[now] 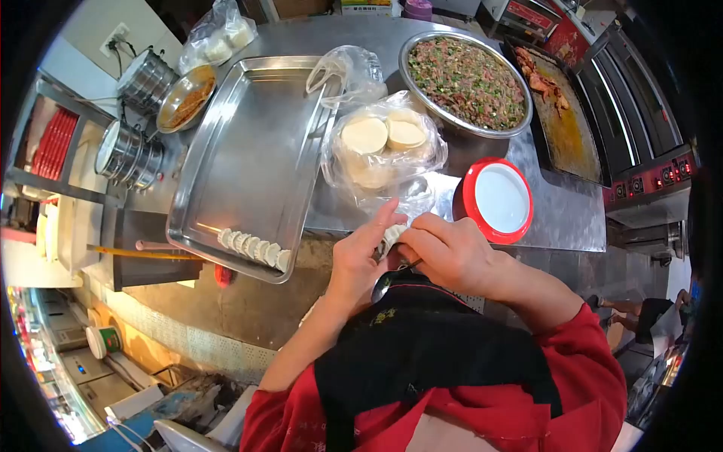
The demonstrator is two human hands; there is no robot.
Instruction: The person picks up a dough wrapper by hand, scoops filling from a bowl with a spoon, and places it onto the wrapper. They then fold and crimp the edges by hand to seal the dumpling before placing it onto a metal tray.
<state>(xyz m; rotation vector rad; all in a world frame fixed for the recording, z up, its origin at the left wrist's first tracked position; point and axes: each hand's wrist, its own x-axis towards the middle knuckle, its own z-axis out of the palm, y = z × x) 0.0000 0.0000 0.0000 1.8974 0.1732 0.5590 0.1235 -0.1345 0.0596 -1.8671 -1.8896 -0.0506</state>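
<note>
Presumably light, soft and easily torn, the dumpling (392, 237), pinched by the left hand (357, 255) and right hand (452, 252) together, is best held at its edge.

One dumpling (392, 236) is between two sets of fingers, left fingers (382, 215) and right fingers (431, 235). To their left lies one tray (256, 143) bearing one row of about seven dumplings (252, 245), overlapped too closely for an exact count. Beyond the fingers, at least two stacks of round wrappers (365, 136) show; farther right, one bowl of filling (482, 133). Just right: one red-rimmed bowl (472, 197). Far right: one baking pan (566, 143).
</note>
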